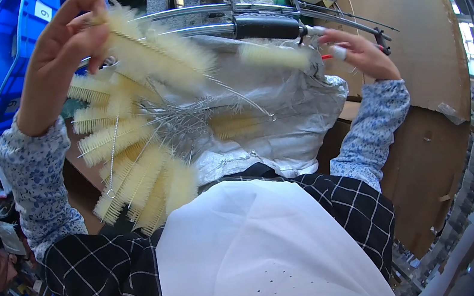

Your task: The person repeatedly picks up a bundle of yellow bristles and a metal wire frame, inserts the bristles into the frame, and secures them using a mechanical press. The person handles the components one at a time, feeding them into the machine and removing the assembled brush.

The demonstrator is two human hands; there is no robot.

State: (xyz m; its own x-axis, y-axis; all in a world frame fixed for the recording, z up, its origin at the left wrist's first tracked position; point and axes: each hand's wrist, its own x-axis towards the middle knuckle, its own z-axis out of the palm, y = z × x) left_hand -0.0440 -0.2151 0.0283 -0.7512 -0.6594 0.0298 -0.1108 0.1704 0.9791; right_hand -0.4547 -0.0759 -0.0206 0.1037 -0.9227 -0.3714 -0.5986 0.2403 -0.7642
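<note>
My left hand (74,43), raised at the upper left, pinches the bristly end of a cream bottle brush (166,52). Its twisted wire stem slants down to the right and ends in a small loop. My right hand (360,55) reaches toward the metal tip of a black cylinder (266,26) on the machine. Its fingers are stretched out and apart, with white tape round one. Just left of them a second cream brush (272,56) looks blurred; what holds it is hidden. Below my left hand, several brushes (117,137) lie fanned out, wire stems toward the middle.
A crumpled silvery sheet (299,115) covers the work surface under the brushes. Blue bins (10,65) stand at the upper left. Metal rods (190,31) cross the back, and brown cardboard (401,22) rises at the right. A white apron (257,248) covers my lap.
</note>
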